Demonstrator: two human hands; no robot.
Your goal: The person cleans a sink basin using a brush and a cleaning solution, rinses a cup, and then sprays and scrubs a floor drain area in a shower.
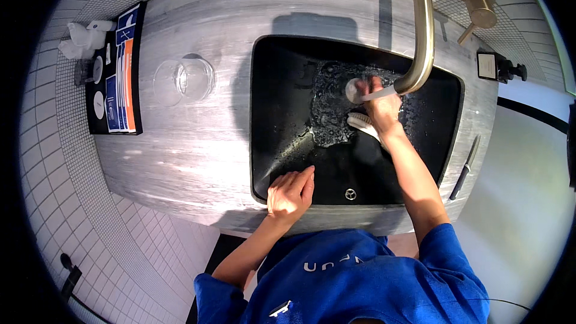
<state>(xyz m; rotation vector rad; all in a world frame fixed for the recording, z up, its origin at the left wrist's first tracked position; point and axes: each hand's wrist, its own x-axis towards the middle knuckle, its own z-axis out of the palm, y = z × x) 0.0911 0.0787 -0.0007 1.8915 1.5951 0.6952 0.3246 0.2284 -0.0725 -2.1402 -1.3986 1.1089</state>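
Note:
My right hand (383,108) is in the black sink (288,96), at the mouth of the brass tap (424,30). Water streams over its fingers, which are smeared by motion. Beside the fingertips is a round, pale, see-through patch (354,90); I cannot tell whether it is splashing water or a clear object. A white scrubbing brush (361,122) with bristles shows just below this hand, its handle partly hidden by the wrist. At the sink's near left edge rests my left hand (289,193), open, fingers loosely extended and holding nothing.
A clear glass bowl (198,79) stands on the grey counter (180,150) left of the sink. Farther left is a black tray (139,66) with packets. A knife (465,171) lies along the right edge, near a dark bottle (510,72). Wet foam covers the sink's middle.

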